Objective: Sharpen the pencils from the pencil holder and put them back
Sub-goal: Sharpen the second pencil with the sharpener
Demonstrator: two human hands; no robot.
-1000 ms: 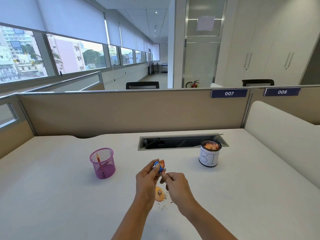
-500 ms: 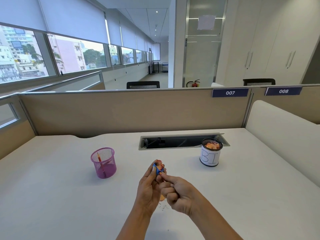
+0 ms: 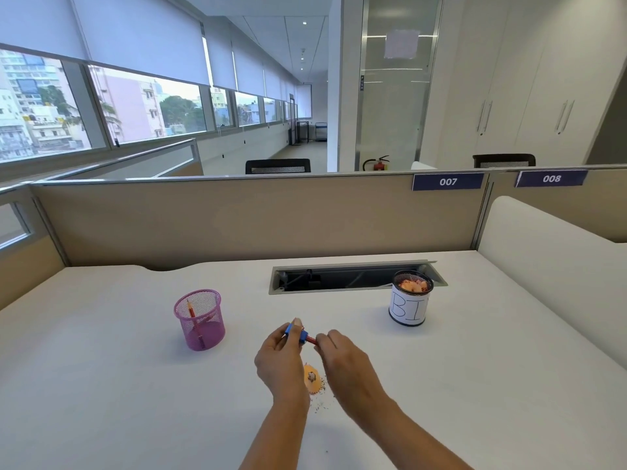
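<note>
White desk (image 3: 101,385) first: at left, the pink mesh holder (image 3: 199,319) contains one pencil (image 3: 191,310). Centre, the left hand (image 3: 280,359) pinches a blue sharpener (image 3: 296,333); the right hand (image 3: 341,359) grips a red pencil (image 3: 310,340) in it, shavings (image 3: 312,381) below. Sharpening seems midway; returning remains.

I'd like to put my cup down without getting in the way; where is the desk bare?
Bare: left of the pink holder, and right of the bin can. Crowded: around both hands, sharpener and shavings.
</note>
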